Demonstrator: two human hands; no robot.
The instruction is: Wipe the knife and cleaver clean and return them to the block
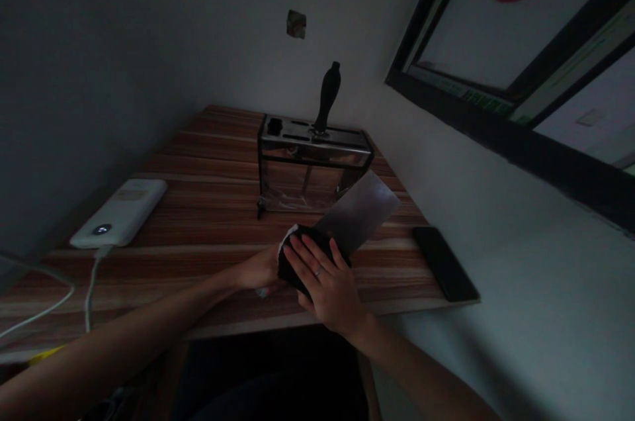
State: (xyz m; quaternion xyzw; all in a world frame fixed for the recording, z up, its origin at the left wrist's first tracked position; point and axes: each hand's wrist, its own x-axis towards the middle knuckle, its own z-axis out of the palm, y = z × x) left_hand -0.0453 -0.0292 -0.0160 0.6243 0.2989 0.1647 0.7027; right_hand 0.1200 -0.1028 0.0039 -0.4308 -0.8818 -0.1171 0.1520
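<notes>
A cleaver with a wide, plain metal blade [364,209] points up and to the right over the front of the table. Its lower part is covered by a black cloth [292,269] with a white edge. My right hand [330,288], a ring on one finger, lies over the cloth and presses it against the blade, fingers extended across it. To its left, my left hand [262,269] is closed at the cleaver's handle end; the cloth hides most of its fingers. Just beyond the blade stands a clear-sided knife block [317,140] with one black-handled tool [328,93] upright in it.
A white power bank [122,212] with a white cable [92,288] lies at the table's left. A black phone [444,262] rests near the right edge. Walls close in behind and to the right, with a dark-framed window [516,110] above. The striped wooden table [213,176] has its front edge by my body.
</notes>
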